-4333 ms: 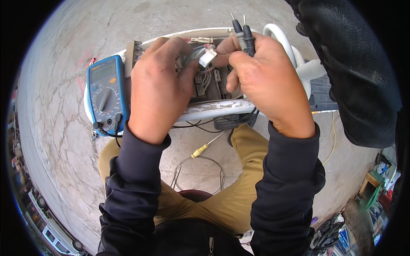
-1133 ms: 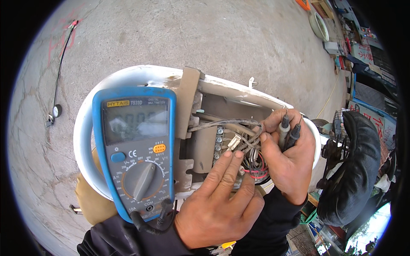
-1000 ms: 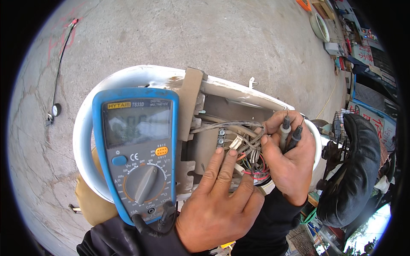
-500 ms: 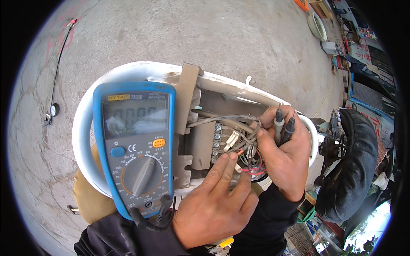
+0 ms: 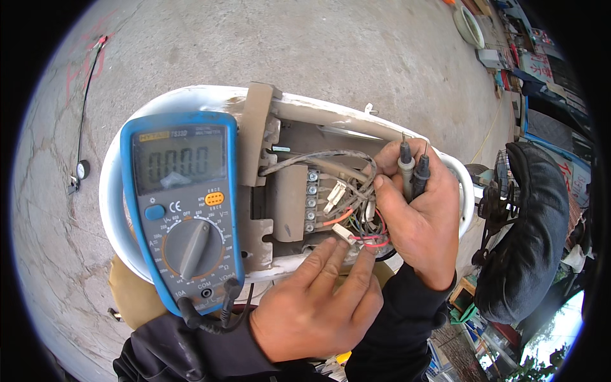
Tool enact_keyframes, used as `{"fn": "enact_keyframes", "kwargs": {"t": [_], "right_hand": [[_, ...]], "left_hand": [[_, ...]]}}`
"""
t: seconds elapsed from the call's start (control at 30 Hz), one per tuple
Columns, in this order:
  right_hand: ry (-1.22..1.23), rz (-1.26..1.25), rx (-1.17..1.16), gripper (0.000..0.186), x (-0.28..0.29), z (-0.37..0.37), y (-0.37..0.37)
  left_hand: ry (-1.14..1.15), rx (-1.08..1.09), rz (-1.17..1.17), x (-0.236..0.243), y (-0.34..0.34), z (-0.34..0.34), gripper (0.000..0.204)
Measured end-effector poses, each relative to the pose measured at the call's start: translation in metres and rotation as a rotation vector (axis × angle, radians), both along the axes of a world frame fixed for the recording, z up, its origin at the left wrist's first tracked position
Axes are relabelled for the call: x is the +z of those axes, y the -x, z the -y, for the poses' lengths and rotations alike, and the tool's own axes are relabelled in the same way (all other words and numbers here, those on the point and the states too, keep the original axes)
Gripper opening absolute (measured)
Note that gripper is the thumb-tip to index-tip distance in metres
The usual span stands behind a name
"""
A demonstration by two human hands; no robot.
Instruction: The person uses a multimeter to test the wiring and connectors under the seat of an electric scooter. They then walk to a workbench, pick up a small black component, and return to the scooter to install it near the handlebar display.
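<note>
My right hand (image 5: 420, 223) is closed around two multimeter probes, a grey one (image 5: 406, 170) and a black one (image 5: 421, 173), metal tips pointing up. Its thumb and forefinger also press at the wire bundle (image 5: 364, 184). My left hand (image 5: 321, 305) lies with fingers stretched toward a white plug connector (image 5: 344, 234) and red wires (image 5: 375, 244); its thumb is hidden. Left of both hands a blue-rimmed multimeter (image 5: 184, 207) rests on the white housing, leads plugged in at its bottom. Its screen reads zero. Between meter and wires sits a grey controller box (image 5: 290, 204) with a screw terminal strip (image 5: 311, 200).
The white oval housing (image 5: 305, 102) spans the middle, crossed by a brown bracket (image 5: 256, 134). A black padded seat (image 5: 522, 235) stands on the right. A gauge on a hose (image 5: 83, 169) lies on the concrete floor (image 5: 267, 44). Stacked goods line the far right.
My left fingers have drawn back from the orange wire toward the near side, uncovering the white connector. The view has shifted, so meter and housing sit farther left. The probes stay in my right hand.
</note>
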State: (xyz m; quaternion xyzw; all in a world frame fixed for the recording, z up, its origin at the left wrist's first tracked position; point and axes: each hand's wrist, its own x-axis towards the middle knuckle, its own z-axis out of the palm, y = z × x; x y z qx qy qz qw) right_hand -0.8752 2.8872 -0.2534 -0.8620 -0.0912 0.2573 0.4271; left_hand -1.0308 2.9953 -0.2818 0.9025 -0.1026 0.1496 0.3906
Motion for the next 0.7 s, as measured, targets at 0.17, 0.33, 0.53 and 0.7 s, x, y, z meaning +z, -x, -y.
{"fn": "enact_keyframes", "kwargs": {"t": [0.17, 0.33, 0.53, 0.7], "right_hand": [[0.012, -0.014, 0.049, 0.013, 0.007, -0.001, 0.000], [0.061, -0.020, 0.109, 0.013, 0.015, 0.003, -0.004], [0.001, 0.107, 0.129, 0.012, 0.004, 0.008, -0.002], [-0.024, 0.245, 0.202, 0.015, 0.002, 0.009, -0.002]], "left_hand": [[-0.033, 0.114, -0.052, 0.005, -0.006, -0.013, 0.022], [-0.201, 0.106, -0.141, 0.004, -0.010, -0.015, 0.024], [-0.230, 0.025, -0.097, 0.004, -0.005, -0.014, 0.027], [-0.228, -0.013, -0.090, 0.005, 0.000, -0.008, 0.030]]}}
